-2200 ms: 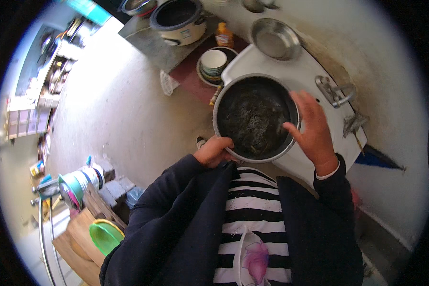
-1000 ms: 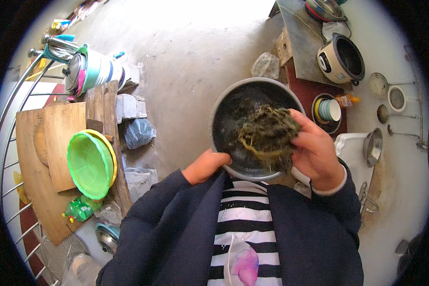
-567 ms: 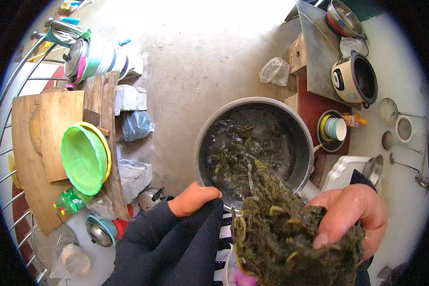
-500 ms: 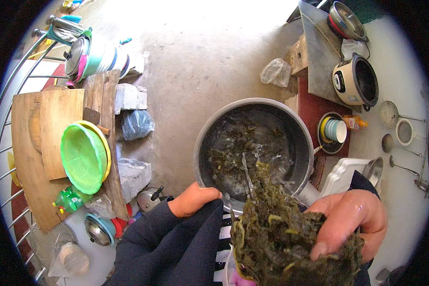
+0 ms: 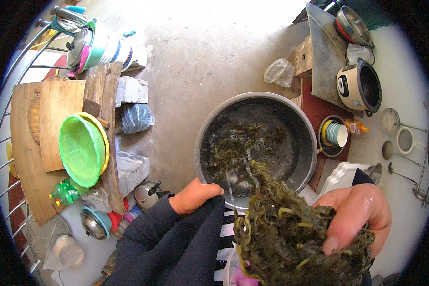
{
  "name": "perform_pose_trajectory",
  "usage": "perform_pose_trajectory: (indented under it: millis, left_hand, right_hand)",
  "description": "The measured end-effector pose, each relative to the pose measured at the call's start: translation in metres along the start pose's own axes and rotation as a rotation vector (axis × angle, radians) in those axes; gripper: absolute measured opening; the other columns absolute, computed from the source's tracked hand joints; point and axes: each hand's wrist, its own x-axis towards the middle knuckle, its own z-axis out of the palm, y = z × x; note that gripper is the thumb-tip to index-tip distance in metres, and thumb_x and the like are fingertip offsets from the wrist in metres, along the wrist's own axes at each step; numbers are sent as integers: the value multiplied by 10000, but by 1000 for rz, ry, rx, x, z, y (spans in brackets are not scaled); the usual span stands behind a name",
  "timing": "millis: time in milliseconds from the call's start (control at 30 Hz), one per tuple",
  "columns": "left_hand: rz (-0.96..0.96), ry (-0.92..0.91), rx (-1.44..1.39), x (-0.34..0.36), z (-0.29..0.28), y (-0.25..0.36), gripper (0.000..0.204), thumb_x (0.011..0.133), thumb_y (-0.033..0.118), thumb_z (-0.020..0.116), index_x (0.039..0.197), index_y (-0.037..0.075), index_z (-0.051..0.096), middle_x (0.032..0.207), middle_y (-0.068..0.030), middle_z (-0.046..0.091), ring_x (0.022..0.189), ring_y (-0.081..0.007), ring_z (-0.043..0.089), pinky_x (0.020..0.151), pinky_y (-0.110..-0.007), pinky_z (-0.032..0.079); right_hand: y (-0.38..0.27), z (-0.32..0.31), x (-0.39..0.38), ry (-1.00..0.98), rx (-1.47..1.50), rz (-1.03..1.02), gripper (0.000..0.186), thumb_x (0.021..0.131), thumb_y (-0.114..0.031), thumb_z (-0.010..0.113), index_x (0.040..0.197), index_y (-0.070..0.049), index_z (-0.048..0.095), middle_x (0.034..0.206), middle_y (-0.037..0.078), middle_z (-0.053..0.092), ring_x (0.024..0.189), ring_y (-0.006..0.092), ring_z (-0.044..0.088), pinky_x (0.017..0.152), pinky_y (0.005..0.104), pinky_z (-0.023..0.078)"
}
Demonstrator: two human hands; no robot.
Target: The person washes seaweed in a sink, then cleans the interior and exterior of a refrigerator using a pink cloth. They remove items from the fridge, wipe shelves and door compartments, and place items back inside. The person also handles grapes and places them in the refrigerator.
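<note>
A big dripping clump of dark green leafy greens (image 5: 291,229) is gripped in my right hand (image 5: 360,214), its fingers curled over the right side. Water runs from the greens into a large round grey metal basin (image 5: 206,119), where loose leaves float in murky water. By the basin's near-left rim, my left hand (image 5: 195,194) is closed, thumb and fingers pinching a fold of dark cloth (image 5: 198,238). Most of its fingers are hidden behind the hand. Under the greens, a pale container (image 5: 229,267) with something pink is partly visible.
On the left, a green plastic basket (image 5: 81,150) lies on wooden boards beside a green bottle (image 5: 66,191). Right of the basin are a rice cooker (image 5: 348,86), a pan of stacked bowls (image 5: 336,134) and hanging ladles (image 5: 391,120). A clear plastic bag (image 5: 279,72) lies on the floor.
The clump of greens in my right hand has shifted slightly right and is turned a little. My left hand keeps its grip near the rim. The view has tilted slightly.
</note>
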Motion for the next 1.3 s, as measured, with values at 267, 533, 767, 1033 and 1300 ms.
perform_pose_trajectory:
  millis: [267, 533, 767, 1033, 1300]
  left_hand:
    - [97, 72, -151, 14, 13, -11, 238, 831, 90, 606, 1034, -30, 635, 993, -48, 655, 940, -142, 576, 867, -314, 454]
    - [191, 207, -90, 20, 16, 13, 159, 867, 121, 617, 944, 8, 699, 984, -120, 701, 953, -211, 640, 889, -340, 470]
    - [273, 245, -375, 26, -42, 35, 193, 897, 96, 557, 939, -44, 683, 990, -99, 689, 953, -201, 640, 882, -340, 479]
    - [166, 295, -554, 37, -154, 67, 138, 842, 83, 581, 902, -21, 649, 913, -101, 666, 870, -207, 647, 813, -353, 514]
    - [116, 329, -800, 38, -238, 121, 246, 840, 36, 513, 1032, -103, 577, 1044, -205, 640, 969, -331, 659, 923, -474, 536]
  right_hand:
    - [2, -4, 41, 69, -385, 3, 364, 819, 55, 544, 1181, 22, 532, 1176, 167, 575, 1056, 226, 580, 944, 328, 445]
    - [36, -34, 95, -243, -1488, -210, 519, 821, 48, 563, 1321, -60, 477, 1258, 261, 536, 1193, 408, 529, 1037, 434, 411]
    - [54, -44, 171, -350, -1957, -327, 453, 806, -41, 632, 1251, -81, 557, 1281, 190, 523, 1113, 373, 556, 950, 453, 453]
    - [95, -48, 284, -445, -1981, -189, 217, 795, -82, 590, 1010, -64, 620, 916, 132, 592, 857, 329, 616, 787, 433, 504]
    - [90, -19, 373, -466, -1894, -313, 74, 793, -139, 626, 832, -89, 587, 812, 74, 580, 805, 273, 618, 732, 397, 479]
